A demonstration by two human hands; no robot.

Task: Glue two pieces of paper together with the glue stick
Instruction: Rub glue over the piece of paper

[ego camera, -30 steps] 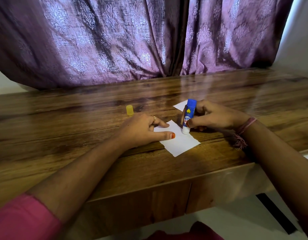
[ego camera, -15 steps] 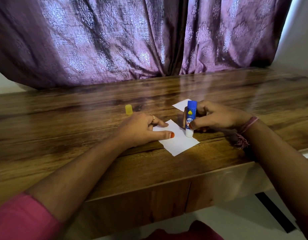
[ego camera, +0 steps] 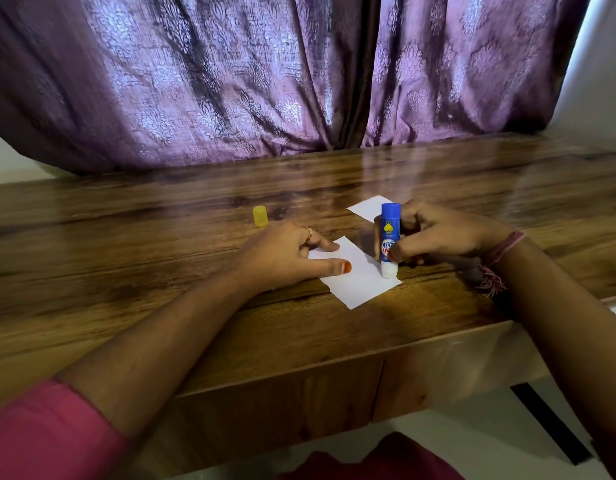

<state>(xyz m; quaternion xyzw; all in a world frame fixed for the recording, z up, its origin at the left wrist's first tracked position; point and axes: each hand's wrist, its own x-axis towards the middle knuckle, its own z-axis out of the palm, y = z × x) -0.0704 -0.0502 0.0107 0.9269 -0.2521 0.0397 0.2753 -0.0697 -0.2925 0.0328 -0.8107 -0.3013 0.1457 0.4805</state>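
Now the left hand (ego camera: 282,258) lies flat, fingers pinning the paper sheet (ego camera: 360,275) to the surface so it won't slide, while the right hand (ego camera: 434,235) grips the glue stick (ego camera: 389,237) upright, tip on the sheet's edge beside it.

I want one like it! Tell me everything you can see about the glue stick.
The glue stick is a small blue tube with a yellow mark and white and red lettering that reads upside down. It looks like plastic. Its cap is off. It stands upside down, nearly upright, its white end pressed on the near paper close to the right edge. The right hand grips it round the middle.
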